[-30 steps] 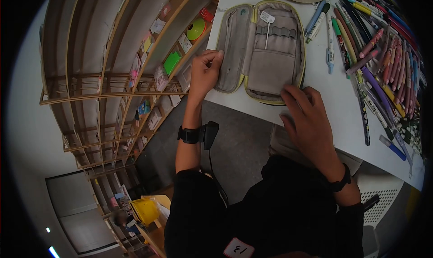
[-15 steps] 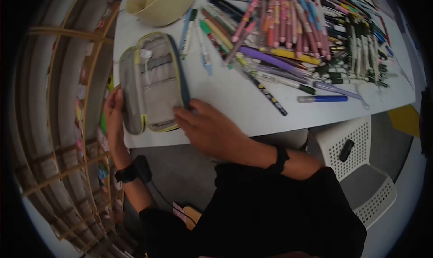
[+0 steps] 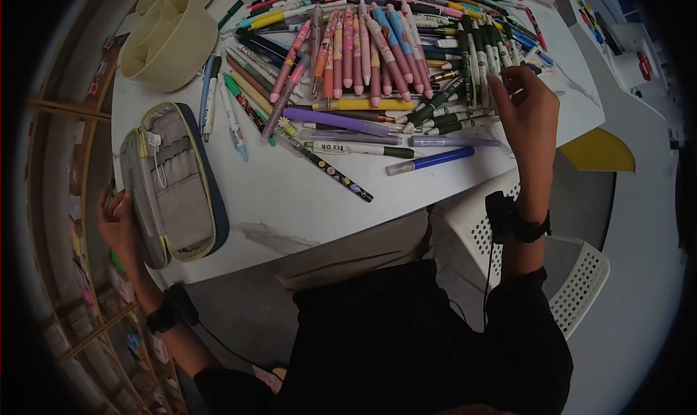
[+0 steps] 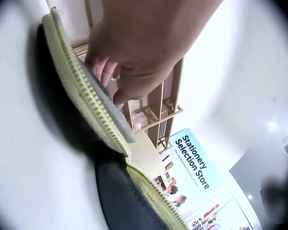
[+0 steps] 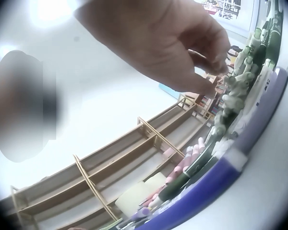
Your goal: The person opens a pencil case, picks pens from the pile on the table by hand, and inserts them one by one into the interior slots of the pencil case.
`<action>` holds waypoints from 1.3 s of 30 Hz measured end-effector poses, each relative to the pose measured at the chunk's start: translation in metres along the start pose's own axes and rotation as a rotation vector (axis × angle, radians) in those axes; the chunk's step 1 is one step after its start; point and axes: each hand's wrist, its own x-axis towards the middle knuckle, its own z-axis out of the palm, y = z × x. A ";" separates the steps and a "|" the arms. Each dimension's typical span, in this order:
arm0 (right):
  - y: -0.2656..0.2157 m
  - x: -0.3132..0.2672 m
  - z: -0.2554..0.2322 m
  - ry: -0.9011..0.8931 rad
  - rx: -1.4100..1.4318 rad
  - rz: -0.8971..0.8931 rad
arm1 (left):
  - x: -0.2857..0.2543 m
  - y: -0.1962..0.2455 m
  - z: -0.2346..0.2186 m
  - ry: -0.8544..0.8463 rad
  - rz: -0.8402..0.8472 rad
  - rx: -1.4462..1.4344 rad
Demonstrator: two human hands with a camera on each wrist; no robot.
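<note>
Room: wooden shelving [image 3: 72, 108] to the left of the pencil case [image 3: 178, 190]; blue sign [image 4: 189, 160] in the left wrist view, lettered "Stationery Selection Store".
Counter [image 3: 268, 182]: white, grey-veined; bears the pencil case near its left end.
Pencil case: one, lying open, thin flap [image 3: 140, 204] at its left; grey lining, yellow-green zip [image 4: 84, 96], dark outer wall, white tag [image 3: 154, 139] inside.
Left grip [image 3: 116, 219]: bare hand just beside the pencil case's flap, fingers loosely bent, holding nothing — contact with the edge cannot be told.
Right grip [image 3: 530, 106]: bare hand well right of the pencil case, at the green-and-white pens [image 3: 473, 70]; fingers bent, thumb apart, nothing seen held — touch cannot be told.
Pink pens [image 3: 347, 59]: a bunch, side by side, between the pencil case and the green-and-white pens.
Loose pens: purple pen [image 3: 337, 121], black patterned pen [image 3: 334, 172] and blue pen [image 3: 430, 161], all right of the pencil case.
Holder [image 3: 174, 52]: beige, compartmented, beyond the pencil case.
Chair [image 3: 573, 291]: white, perforated, well right of the pencil case.
</note>
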 end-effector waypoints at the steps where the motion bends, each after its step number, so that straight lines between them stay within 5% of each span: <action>1: 0.006 0.003 0.003 0.038 -0.060 -0.020 | 0.001 -0.005 -0.003 0.003 -0.002 -0.006; 8: 0.030 0.015 0.012 -0.112 -0.133 -0.020 | -0.017 -0.019 -0.031 0.117 0.000 -0.091; 13: 0.016 0.021 -0.010 -0.166 0.108 0.205 | -0.038 0.011 -0.043 0.246 0.076 -0.066; 17: 0.008 0.016 -0.005 -0.047 0.512 0.105 | -0.061 0.059 -0.031 0.264 0.201 -0.146; 26: -0.170 -0.057 0.018 -0.573 1.148 -0.092 | -0.108 0.154 0.018 -0.119 0.489 -0.328; 28: -0.200 -0.069 0.022 -0.805 1.071 -0.250 | -0.116 0.172 0.021 -0.304 0.412 -0.549; 30: -0.226 -0.083 0.029 -0.825 1.119 -0.472 | -0.123 0.177 0.023 -0.306 0.310 -0.585; 35: -0.255 -0.107 0.050 -0.841 1.128 -0.556 | -0.121 0.160 0.001 -0.228 -0.050 -0.614; 36: -0.252 -0.113 0.054 -0.839 1.136 -0.576 | -0.113 0.154 -0.004 -0.104 -0.032 -0.491; 39: -0.243 -0.120 0.064 -0.886 1.111 -0.577 | -0.065 0.092 -0.036 -0.072 -0.108 -0.101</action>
